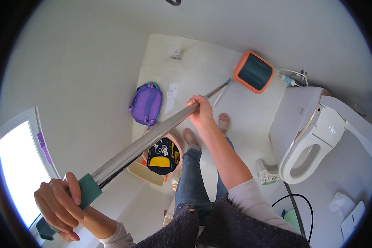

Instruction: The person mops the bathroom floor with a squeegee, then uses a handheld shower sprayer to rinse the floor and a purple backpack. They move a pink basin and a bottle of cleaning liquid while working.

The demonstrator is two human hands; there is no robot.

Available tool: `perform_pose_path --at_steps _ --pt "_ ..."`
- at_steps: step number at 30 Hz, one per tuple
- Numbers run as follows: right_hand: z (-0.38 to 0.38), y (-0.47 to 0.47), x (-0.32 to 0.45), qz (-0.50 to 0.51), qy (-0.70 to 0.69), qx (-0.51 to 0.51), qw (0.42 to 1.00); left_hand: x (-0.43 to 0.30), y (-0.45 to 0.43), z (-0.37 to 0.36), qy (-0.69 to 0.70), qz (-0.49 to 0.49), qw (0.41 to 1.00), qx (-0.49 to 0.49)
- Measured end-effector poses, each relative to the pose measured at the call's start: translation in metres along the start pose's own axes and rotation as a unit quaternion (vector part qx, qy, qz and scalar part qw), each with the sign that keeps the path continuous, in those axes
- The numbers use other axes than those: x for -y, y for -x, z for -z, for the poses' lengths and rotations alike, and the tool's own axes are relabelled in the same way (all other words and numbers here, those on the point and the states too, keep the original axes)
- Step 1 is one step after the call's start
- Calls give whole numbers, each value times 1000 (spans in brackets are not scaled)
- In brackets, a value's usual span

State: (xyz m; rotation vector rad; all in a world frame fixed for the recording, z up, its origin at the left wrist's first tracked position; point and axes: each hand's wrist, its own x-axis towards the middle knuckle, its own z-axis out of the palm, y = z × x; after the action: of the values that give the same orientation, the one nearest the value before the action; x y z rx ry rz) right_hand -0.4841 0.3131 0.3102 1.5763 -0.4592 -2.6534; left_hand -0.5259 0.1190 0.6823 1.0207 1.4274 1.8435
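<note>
A long metal pole (148, 137) with a green plastic grip runs slantwise across the view. My left hand (59, 204) is closed around the green grip (88, 189) at the near end, lower left. Farther along the shaft, my right hand (201, 112) grips it at mid-length. The far end of the pole reaches the floor at a teal joint (228, 81), next to a thin white strip (219, 96), which looks like the edge of a floor wiper head. That end lies just left of an orange-rimmed bin (239, 79) with a dark green lid.
On the left, a purple backpack (147, 104) lies on the floor by the wall. Below it, a black and yellow backpack (163, 156) sits in a pink tub (180, 148) beside a beige basin (145, 174). At right stands a toilet (327, 127). A floor drain (176, 54) is near the far wall.
</note>
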Motion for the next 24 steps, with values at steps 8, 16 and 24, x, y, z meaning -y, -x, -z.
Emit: perform_pose_path --at_steps 8,16,24 --pt "25 27 61 109 41 -41 992 46 -15 5 79 19 997 -9" --pt "42 -25 109 139 10 -153 978 111 -30 -14 114 28 986 -116" --pt "12 -54 57 154 81 -147 974 96 -5 22 62 60 984 -155"
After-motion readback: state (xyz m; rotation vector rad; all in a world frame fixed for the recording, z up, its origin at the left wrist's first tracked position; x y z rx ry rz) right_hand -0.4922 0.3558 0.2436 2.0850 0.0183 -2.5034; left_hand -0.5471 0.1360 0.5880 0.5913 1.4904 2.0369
